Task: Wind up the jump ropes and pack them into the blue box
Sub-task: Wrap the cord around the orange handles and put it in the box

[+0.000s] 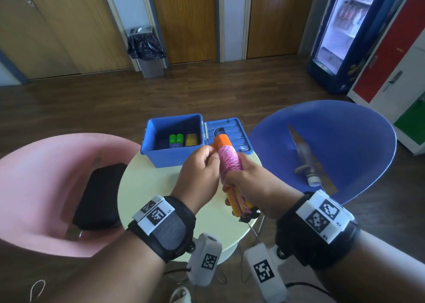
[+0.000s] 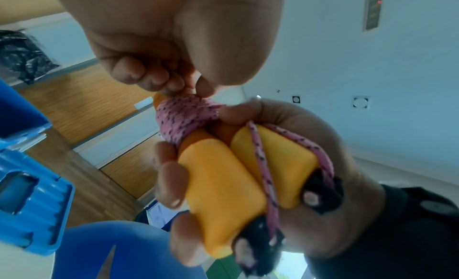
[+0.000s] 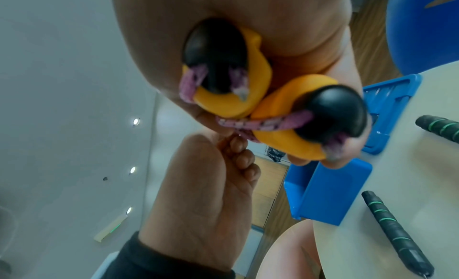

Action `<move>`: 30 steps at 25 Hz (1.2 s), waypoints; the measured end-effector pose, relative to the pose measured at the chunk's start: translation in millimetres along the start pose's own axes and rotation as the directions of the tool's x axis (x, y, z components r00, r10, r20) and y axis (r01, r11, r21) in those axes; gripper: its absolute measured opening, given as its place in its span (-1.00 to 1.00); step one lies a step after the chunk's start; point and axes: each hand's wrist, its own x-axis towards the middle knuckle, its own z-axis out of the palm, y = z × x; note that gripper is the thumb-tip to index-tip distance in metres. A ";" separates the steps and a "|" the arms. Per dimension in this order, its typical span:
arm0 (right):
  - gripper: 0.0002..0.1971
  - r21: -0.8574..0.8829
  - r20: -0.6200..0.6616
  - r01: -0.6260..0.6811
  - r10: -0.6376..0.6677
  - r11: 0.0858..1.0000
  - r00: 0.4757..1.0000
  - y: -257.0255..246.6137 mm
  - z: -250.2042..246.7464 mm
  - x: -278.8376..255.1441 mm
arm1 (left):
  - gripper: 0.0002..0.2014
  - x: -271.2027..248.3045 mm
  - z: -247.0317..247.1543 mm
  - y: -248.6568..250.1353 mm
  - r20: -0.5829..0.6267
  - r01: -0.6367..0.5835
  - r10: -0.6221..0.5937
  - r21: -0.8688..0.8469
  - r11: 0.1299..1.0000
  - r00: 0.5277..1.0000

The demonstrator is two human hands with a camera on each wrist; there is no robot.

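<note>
Right hand (image 1: 250, 183) grips handles (image 2: 223, 185); left hand (image 1: 200, 171) seemingly pinches rope (image 1: 230, 161).

The room is lit softly and evenly in the head view, with a pale sheen laid on the round table (image 1: 147, 187) and a streak of glare across the blue chair (image 1: 322, 146). The brightest patch is given by the lit drinks fridge (image 1: 345, 26), whose shelves are washed out. Door frames are bowed outward toward the edges by the wide lens. In both wrist views, strong distortion and softness are seen: the nearest skin is blurred, and small ceiling lights (image 3: 133, 169) are blown to white dots.
</note>
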 end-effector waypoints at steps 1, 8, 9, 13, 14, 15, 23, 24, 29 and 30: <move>-0.81 -0.013 -0.014 0.007 -0.007 1.000 1.000 1.2 1.8 0.6 | -0.76 0.4 0.4 -1.9 -0.004 -0.008 0.008 0.027 1.000 1.000; -0.85 -0.215 -0.056 0.075 -0.089 0.974 0.994 12.5 31.9 17.8 | -0.81 -2.1 -11.4 -24.1 -0.050 0.067 -0.065 0.032 0.997 0.997; -0.84 -0.178 -0.034 0.059 -0.066 0.982 0.997 10.7 30.9 20.5 | -0.79 -1.8 -15.2 -28.9 -0.029 0.057 -0.056 0.020 0.998 0.998; -0.83 0.059 0.193 -0.091 0.078 0.994 0.978 1.2 37.7 31.3 | -0.93 8.8 -42.1 -54.1 -0.106 -0.087 0.101 0.127 0.988 0.989; -0.86 0.051 0.240 -0.114 0.099 0.992 0.966 0.9 44.2 35.2 | -0.94 14.1 -50.4 -57.7 -0.172 -0.109 0.131 0.132 0.985 0.976; -0.88 0.002 0.283 -0.116 0.111 0.993 0.953 -1.1 53.9 39.9 | -0.87 20.0 -60.2 -61.9 -0.209 -0.096 0.117 0.108 0.989 0.971; -0.74 0.031 0.531 -0.187 0.143 0.982 0.835 -38.2 121.5 106.9 | -0.52 81.4 -139.1 -107.6 -0.174 -0.063 0.080 0.100 0.993 0.982; -0.71 0.068 0.545 -0.217 0.146 0.974 0.825 -41.6 129.1 117.9 | -0.53 90.0 -147.1 -112.5 -0.184 -0.073 0.094 0.119 0.990 0.978; -0.61 0.162 0.610 -0.320 0.160 0.933 0.776 -60.0 173.6 166.1 | -0.60 134.9 -190.7 -137.8 -0.133 -0.107 0.137 0.209 0.972 0.982; -0.63 0.197 0.607 -0.346 0.163 0.917 0.778 -63.6 183.1 176.1 | -0.61 146.3 -199.7 -145.0 -0.110 -0.119 0.146 0.222 0.968 0.983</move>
